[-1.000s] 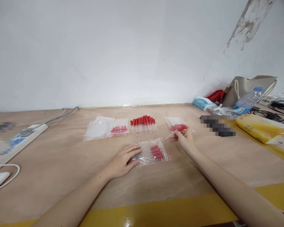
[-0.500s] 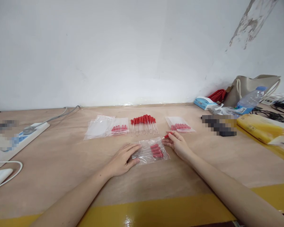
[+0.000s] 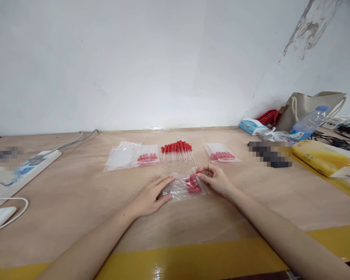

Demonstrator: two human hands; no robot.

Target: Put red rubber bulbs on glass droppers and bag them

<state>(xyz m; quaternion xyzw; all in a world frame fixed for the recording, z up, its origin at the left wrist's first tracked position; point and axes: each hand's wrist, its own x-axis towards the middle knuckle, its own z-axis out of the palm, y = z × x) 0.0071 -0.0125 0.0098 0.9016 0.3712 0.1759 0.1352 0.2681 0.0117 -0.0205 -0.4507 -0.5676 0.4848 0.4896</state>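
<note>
In front of me lies a clear zip bag [image 3: 179,188] holding several droppers with red rubber bulbs [image 3: 194,188] at its right end. My left hand [image 3: 153,194] rests over the bag's left end, fingers stretched out and thumb apart from them. At the bag's right opening, my right hand [image 3: 216,179] pinches the red bulb of one dropper [image 3: 198,172]; its stem is inside the bag, partly hidden by plastic glare. Just beyond, a row of loose droppers [image 3: 177,149] lies with red bulbs pointing away and clear stems toward me.
Flat zip bags [image 3: 121,155] lie back left, beside a filled bag [image 3: 147,156]. Another filled bag [image 3: 221,153] is back right. A power strip [image 3: 43,163] stands left. On the right are a yellow package [image 3: 323,157], a plastic bottle [image 3: 310,120] and a tote bag [image 3: 312,105].
My right hand has moved slightly left, sliding the dropper from outside the bag's opening into it. The bulbs inside the bag have shifted a little. My left hand has stayed in place.
</note>
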